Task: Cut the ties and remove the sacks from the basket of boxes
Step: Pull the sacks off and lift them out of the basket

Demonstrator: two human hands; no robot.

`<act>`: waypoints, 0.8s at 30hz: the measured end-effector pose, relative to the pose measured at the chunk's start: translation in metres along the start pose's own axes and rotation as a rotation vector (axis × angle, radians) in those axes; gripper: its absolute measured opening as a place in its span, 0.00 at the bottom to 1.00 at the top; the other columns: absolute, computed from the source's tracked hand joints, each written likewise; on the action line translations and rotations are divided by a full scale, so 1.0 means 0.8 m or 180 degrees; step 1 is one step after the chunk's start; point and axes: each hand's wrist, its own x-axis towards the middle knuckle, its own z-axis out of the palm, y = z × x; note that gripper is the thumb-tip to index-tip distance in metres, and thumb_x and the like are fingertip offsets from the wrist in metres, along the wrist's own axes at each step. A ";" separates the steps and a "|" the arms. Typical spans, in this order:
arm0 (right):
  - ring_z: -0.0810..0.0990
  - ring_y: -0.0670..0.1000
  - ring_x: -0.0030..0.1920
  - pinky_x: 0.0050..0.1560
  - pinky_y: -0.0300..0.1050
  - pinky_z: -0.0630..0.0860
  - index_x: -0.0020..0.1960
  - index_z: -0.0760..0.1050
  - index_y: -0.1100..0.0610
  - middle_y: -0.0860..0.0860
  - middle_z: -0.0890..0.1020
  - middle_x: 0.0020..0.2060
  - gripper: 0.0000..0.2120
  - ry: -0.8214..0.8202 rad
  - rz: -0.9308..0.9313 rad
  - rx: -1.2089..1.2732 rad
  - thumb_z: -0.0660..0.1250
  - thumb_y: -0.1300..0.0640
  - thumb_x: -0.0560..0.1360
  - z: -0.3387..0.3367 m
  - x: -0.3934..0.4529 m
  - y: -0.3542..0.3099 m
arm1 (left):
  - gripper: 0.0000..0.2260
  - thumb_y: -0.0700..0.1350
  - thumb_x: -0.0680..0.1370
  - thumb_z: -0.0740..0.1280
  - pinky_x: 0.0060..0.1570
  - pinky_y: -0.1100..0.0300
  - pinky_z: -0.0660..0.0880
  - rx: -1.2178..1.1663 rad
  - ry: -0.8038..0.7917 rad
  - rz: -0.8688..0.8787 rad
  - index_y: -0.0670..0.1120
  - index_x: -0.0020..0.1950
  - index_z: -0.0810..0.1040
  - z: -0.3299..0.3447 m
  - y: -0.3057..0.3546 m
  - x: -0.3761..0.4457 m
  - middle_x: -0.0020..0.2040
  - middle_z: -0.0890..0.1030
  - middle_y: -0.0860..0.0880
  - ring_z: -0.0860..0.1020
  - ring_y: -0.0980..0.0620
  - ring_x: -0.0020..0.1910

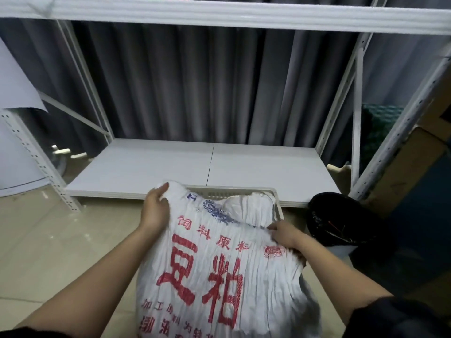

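The 2 hands are gripping the crumpled white woven sack with red print [219,259], left hand [156,208] at its far corner, right hand [284,234] at its edge. It is covering the pale plastic basket [277,203] on the floor (boxes hidden). Better to be pulling evenly toward the body.

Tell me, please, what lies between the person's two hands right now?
In the head view, the crumpled white sack with red print spans the stretch between the left hand and the right hand; both grip its edges over the basket.
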 end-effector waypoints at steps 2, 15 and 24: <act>0.78 0.60 0.57 0.48 0.45 0.72 0.69 0.68 0.57 0.60 0.79 0.58 0.20 0.0786 -0.0101 0.0500 0.57 0.63 0.78 -0.016 0.014 0.009 | 0.21 0.32 0.79 0.52 0.73 0.55 0.59 -0.0157 0.0420 0.0006 0.41 0.69 0.72 -0.004 0.000 0.013 0.71 0.69 0.43 0.66 0.46 0.72; 0.78 0.56 0.52 0.44 0.42 0.67 0.48 0.75 0.58 0.56 0.80 0.50 0.14 -0.0010 -0.0108 0.0174 0.58 0.49 0.80 0.036 0.066 0.015 | 0.16 0.45 0.80 0.58 0.56 0.58 0.71 0.2724 -0.1498 -0.0456 0.39 0.62 0.77 0.029 -0.061 0.041 0.64 0.77 0.40 0.77 0.43 0.60; 0.62 0.48 0.72 0.72 0.51 0.60 0.75 0.55 0.44 0.44 0.61 0.74 0.37 -0.0771 -0.1594 -0.0276 0.61 0.32 0.71 -0.017 -0.054 -0.074 | 0.20 0.47 0.83 0.53 0.66 0.59 0.64 0.3291 -0.2967 -0.0958 0.39 0.72 0.65 0.031 -0.045 0.040 0.74 0.66 0.43 0.67 0.46 0.71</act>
